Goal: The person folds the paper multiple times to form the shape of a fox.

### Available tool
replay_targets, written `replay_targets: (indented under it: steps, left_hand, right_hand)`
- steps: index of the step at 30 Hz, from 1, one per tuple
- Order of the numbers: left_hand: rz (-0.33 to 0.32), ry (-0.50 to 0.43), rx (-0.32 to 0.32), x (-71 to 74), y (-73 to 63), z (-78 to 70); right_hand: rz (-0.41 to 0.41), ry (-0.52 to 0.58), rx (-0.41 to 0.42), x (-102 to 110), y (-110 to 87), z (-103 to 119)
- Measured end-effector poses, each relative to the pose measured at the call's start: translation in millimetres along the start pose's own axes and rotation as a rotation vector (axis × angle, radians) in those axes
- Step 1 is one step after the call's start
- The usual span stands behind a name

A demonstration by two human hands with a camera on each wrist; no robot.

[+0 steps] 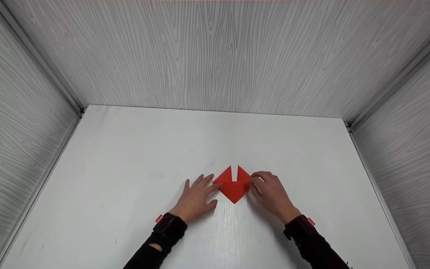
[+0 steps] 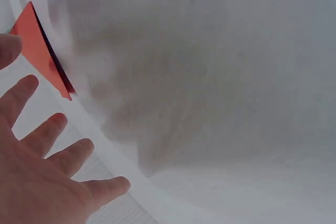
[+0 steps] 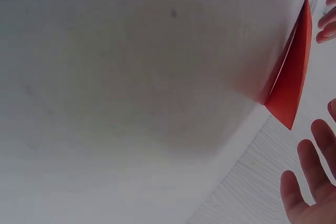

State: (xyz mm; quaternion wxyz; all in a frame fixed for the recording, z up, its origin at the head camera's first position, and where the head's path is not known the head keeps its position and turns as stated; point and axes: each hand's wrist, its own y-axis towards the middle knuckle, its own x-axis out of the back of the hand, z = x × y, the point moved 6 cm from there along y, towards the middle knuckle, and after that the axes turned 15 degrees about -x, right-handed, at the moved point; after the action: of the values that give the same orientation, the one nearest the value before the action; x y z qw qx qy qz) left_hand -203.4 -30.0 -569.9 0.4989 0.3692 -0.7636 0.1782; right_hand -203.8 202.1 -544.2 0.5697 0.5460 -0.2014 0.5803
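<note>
A small folded red paper (image 1: 234,191) lies on the white table, two pointed flaps at its far side with a slit between them and one point towards me. My left hand (image 1: 196,200) is spread at its left; the index fingertip touches the left corner, while the thumb stays apart. At the right corner my right hand (image 1: 273,192) pinches the paper's edge with bent fingers; the contact is partly hidden. Seen low from the sides, the paper (image 2: 39,51) is slightly raised, and the folded layers of the paper (image 3: 292,80) stand a little apart.
The white table (image 1: 133,157) extends around both hands. A grey wood-grain panel (image 1: 200,56) rises at the back, with side panels at left (image 1: 17,112) and right (image 1: 405,149). Black bands (image 1: 170,226) circle the wrists.
</note>
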Motion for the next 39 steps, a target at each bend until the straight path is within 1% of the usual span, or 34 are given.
replay_targets:
  steps: [3, 6, 11, 15, 17, 20, 22, 25, 28, 30, 33, 36, 39]
  left_hand:
    - [-0.048, -0.004, 0.033, 4.5, -1.1, 2.2]
    - [-0.101, 0.021, 0.046, 7.7, -1.8, 3.8]
    - [-0.198, 0.048, 0.038, 11.8, -2.6, 1.9]
    - [-0.25, 0.027, 0.06, 12.7, -3.8, 1.6]
    - [-0.274, 0.024, 0.07, 13.0, -4.1, 1.8]
    - [-0.309, 0.038, 0.06, 14.5, -2.9, -0.4]
    - [-0.323, 0.065, 0.029, 14.9, -0.5, -4.2]
    - [-0.313, 0.105, -0.04, 13.1, 4.9, -12.3]
    - [-0.255, 0.145, -0.1, 7.8, 10.6, -20.6]
    - [-0.203, 0.17, -0.125, 3.2, 14.1, -25.1]
    - [-0.15, 0.186, -0.137, -4.2, 18.1, -28.8]
    - [-0.139, 0.196, -0.135, -9.9, 20.7, -30.1]
    - [-0.137, 0.228, -0.125, -13.9, 21.9, -30.7]
  right_hand:
    - [-0.035, 0.012, -0.055, 6.0, -1.1, -2.3]
    - [-0.049, 0.011, -0.109, 8.0, -2.7, -4.8]
    - [-0.04, 0.036, -0.217, 4.6, -6.7, -9.2]
    - [-0.026, 0.097, -0.321, 0.1, -10.8, -15.5]
    - [-0.026, 0.11, -0.352, -1.2, -13.0, -17.6]
    - [-0.023, 0.111, -0.376, -2.4, -14.8, -16.7]
    - [-0.006, 0.103, -0.393, -4.7, -15.5, -15.2]
    - [0.048, 0.108, -0.413, -9.7, -15.4, -10.5]
    - [0.112, 0.1, -0.416, -16.6, -13.7, -4.5]
    - [0.154, 0.088, -0.406, -21.4, -12.0, 0.0]
    - [0.195, 0.061, -0.379, -27.2, -9.4, 5.8]
    - [0.221, 0.046, -0.356, -31.3, -7.8, 9.4]
    - [0.253, 0.039, -0.349, -34.9, -7.7, 10.2]
